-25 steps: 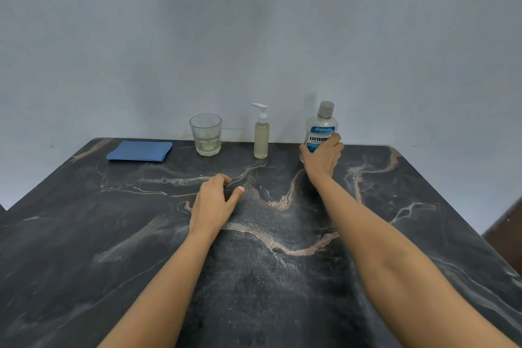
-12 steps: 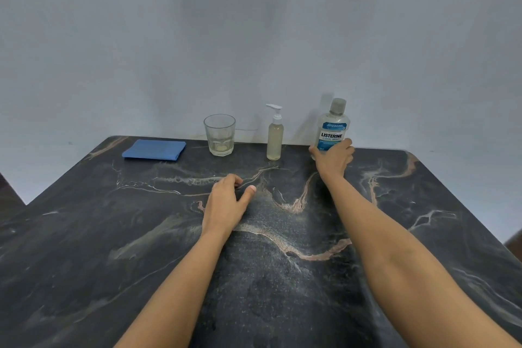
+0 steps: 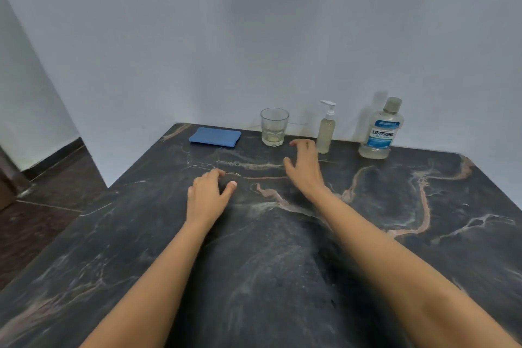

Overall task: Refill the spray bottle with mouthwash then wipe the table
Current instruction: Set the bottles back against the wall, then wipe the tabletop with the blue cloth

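The spray bottle [image 3: 326, 127] is stood upright at the far edge of the tabletop [image 3: 423, 206], just beyond and slightly right of the right hand [image 3: 303, 168], which is spread open and empty. The mouthwash bottle [image 3: 381, 128] is set farther right. The left hand [image 3: 207, 192], loosely curled and empty, is rested nearer, well apart from both bottles.
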Demonstrator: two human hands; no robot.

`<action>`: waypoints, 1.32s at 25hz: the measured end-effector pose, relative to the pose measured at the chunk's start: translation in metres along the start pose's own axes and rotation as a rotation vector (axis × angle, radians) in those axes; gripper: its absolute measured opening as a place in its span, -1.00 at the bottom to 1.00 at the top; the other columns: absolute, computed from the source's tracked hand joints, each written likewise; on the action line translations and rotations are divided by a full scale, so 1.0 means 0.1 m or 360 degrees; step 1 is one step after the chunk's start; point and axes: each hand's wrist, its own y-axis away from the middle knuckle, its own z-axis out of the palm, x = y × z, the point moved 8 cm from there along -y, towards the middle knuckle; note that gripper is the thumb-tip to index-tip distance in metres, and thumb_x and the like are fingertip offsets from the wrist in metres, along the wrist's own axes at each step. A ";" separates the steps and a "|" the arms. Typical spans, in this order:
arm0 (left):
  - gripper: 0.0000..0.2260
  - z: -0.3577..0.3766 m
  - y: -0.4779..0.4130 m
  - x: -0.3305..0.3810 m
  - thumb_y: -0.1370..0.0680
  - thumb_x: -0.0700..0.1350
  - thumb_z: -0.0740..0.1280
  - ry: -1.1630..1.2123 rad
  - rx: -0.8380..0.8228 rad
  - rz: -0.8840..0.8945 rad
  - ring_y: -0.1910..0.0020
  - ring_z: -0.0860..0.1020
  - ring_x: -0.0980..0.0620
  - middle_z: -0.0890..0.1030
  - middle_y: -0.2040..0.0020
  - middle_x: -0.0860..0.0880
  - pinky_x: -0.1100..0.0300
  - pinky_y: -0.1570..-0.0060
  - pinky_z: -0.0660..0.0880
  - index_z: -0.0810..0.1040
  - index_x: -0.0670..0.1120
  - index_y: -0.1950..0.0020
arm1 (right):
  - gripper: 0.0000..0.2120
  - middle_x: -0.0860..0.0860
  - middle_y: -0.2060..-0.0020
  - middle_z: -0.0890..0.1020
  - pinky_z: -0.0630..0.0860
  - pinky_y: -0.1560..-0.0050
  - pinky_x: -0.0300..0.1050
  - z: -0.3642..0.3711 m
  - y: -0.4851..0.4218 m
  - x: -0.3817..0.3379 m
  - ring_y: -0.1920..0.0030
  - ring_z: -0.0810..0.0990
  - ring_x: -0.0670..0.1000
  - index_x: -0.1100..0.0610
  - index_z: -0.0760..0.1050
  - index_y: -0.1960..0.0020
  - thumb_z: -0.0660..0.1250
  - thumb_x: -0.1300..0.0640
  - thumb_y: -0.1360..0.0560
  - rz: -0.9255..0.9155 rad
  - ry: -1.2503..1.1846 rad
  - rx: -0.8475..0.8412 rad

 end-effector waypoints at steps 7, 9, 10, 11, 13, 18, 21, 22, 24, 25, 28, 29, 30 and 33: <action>-0.62 -0.16 0.01 -0.44 -0.56 0.16 0.22 -0.0131 0.0081 -0.0035 -0.21 0.44 -0.04 0.56 -0.17 0.01 0.03 -0.25 0.28 0.51 -0.06 -0.23 | -0.65 0.14 -0.24 0.45 0.42 -0.22 0.01 1.17 -0.46 -0.73 -0.23 0.44 0.14 0.22 0.43 -0.31 0.23 0.21 -0.53 -0.0338 0.0313 -0.0415; -0.62 -0.13 -0.01 -0.43 -0.56 0.17 0.21 -0.0119 0.0082 -0.0008 -0.22 0.42 -0.01 0.54 -0.19 0.02 0.05 -0.26 0.25 0.50 -0.05 -0.22 | -0.64 0.13 -0.27 0.47 0.42 -0.22 0.03 1.43 -0.62 -0.81 -0.26 0.44 0.15 0.19 0.43 -0.33 0.22 0.20 -0.54 -0.0384 0.0409 -0.0437; -0.62 -0.12 -0.03 -0.45 -0.56 0.18 0.20 -0.0113 0.0089 -0.0002 -0.22 0.41 -0.01 0.53 -0.19 0.03 0.05 -0.27 0.24 0.50 -0.04 -0.22 | -0.63 0.13 -0.28 0.47 0.41 -0.23 0.03 1.56 -0.70 -0.84 -0.27 0.43 0.15 0.17 0.43 -0.34 0.22 0.19 -0.54 -0.0399 0.0446 -0.0459; -0.62 -0.11 -0.05 -0.46 -0.56 0.18 0.20 -0.0113 0.0090 0.0004 -0.22 0.41 0.00 0.52 -0.19 0.04 0.06 -0.27 0.24 0.49 -0.04 -0.22 | -0.64 0.13 -0.28 0.47 0.40 -0.23 0.03 1.68 -0.78 -0.86 -0.28 0.43 0.15 0.17 0.43 -0.33 0.23 0.18 -0.55 -0.0426 0.0492 -0.0489; -0.61 -0.09 -0.06 -0.47 -0.56 0.20 0.18 -0.0124 0.0077 0.0022 -0.23 0.40 0.02 0.51 -0.20 0.05 0.06 -0.28 0.23 0.48 -0.03 -0.23 | -0.67 0.14 -0.25 0.49 0.40 -0.19 0.03 1.88 -0.89 -0.88 -0.26 0.44 0.16 0.18 0.45 -0.31 0.23 0.15 -0.57 -0.0486 0.0589 -0.0549; -0.60 -0.08 -0.06 -0.47 -0.56 0.20 0.17 -0.0107 0.0091 0.0045 -0.24 0.39 0.05 0.50 -0.20 0.06 0.07 -0.31 0.23 0.47 -0.03 -0.24 | -0.80 0.16 -0.09 0.55 0.43 0.10 -0.01 2.04 -0.98 -0.93 -0.08 0.54 0.17 0.20 0.45 -0.15 0.12 0.26 -0.58 -0.0624 0.0901 -0.0533; -0.64 -0.09 -0.07 -0.46 -0.56 0.19 0.19 -0.0064 0.0089 0.0051 -0.21 0.41 0.07 0.52 -0.17 0.07 0.10 -0.27 0.23 0.49 -0.02 -0.20 | -0.78 0.14 -0.07 0.59 0.40 0.16 -0.02 1.92 -0.95 -1.02 -0.04 0.58 0.17 0.19 0.44 -0.15 0.16 0.28 -0.53 -0.0596 0.0961 -0.0472; -0.65 -0.10 -0.06 -0.44 -0.57 0.17 0.20 -0.0050 0.0085 0.0056 -0.20 0.42 0.07 0.53 -0.15 0.07 0.12 -0.25 0.24 0.50 -0.02 -0.19 | -0.79 0.14 -0.05 0.59 0.39 0.17 -0.02 1.81 -0.92 -1.04 -0.02 0.58 0.18 0.19 0.44 -0.14 0.17 0.26 -0.52 -0.0543 0.0916 -0.0440; -0.68 -0.10 -0.05 -0.42 -0.57 0.15 0.21 -0.0040 0.0074 0.0051 -0.18 0.43 0.06 0.55 -0.13 0.06 0.14 -0.22 0.27 0.53 -0.04 -0.16 | -0.81 0.13 0.00 0.61 0.35 0.21 -0.05 1.53 -0.82 -1.06 0.04 0.59 0.18 0.18 0.45 -0.12 0.16 0.21 -0.54 -0.0434 0.0753 -0.0359; -0.69 -0.12 -0.04 -0.39 -0.57 0.13 0.22 -0.0037 0.0067 0.0050 -0.17 0.44 0.04 0.57 -0.11 0.05 0.14 -0.20 0.30 0.54 -0.05 -0.14 | -0.81 0.12 0.04 0.61 0.35 0.23 -0.07 1.36 -0.73 -1.08 0.08 0.59 0.17 0.18 0.46 -0.10 0.14 0.18 -0.55 -0.0402 0.0654 -0.0298; -0.73 -0.19 0.07 -0.25 -0.59 0.07 0.23 -0.0048 -0.0003 0.0084 -0.10 0.49 -0.01 0.61 -0.04 0.01 0.12 -0.11 0.42 0.59 -0.07 -0.08 | -0.81 0.08 0.14 0.61 0.37 0.27 -0.10 0.73 -0.31 -1.09 0.17 0.57 0.10 0.14 0.47 -0.05 0.11 0.13 -0.56 -0.0315 0.0363 -0.0104; -0.75 -0.21 0.14 -0.19 -0.59 0.05 0.23 -0.0048 -0.0037 0.0095 -0.09 0.50 -0.02 0.62 -0.03 0.00 0.10 -0.09 0.43 0.59 -0.08 -0.08 | -0.81 0.05 0.16 0.61 0.36 0.28 -0.12 0.51 -0.14 -1.08 0.19 0.56 0.07 0.13 0.48 -0.04 0.11 0.13 -0.56 -0.0280 0.0278 -0.0058; -0.76 -0.23 0.24 -0.12 -0.59 0.04 0.24 -0.0027 -0.0054 0.0095 -0.08 0.51 -0.02 0.62 -0.02 0.00 0.09 -0.09 0.44 0.60 -0.07 -0.08 | -0.81 0.03 0.18 0.61 0.35 0.28 -0.13 0.31 0.03 -1.06 0.21 0.55 0.03 0.12 0.50 -0.02 0.12 0.13 -0.56 -0.0248 0.0195 -0.0031; -0.79 -0.29 0.63 0.06 -0.59 0.03 0.24 0.0085 -0.0014 -0.0011 -0.02 0.55 -0.02 0.64 0.02 0.03 0.01 -0.10 0.46 0.62 -0.04 -0.03 | -0.83 -0.07 0.21 0.58 0.34 0.25 -0.19 -0.30 0.44 -0.93 0.23 0.51 -0.07 0.11 0.53 0.01 0.17 0.15 -0.56 -0.0111 -0.0074 0.0022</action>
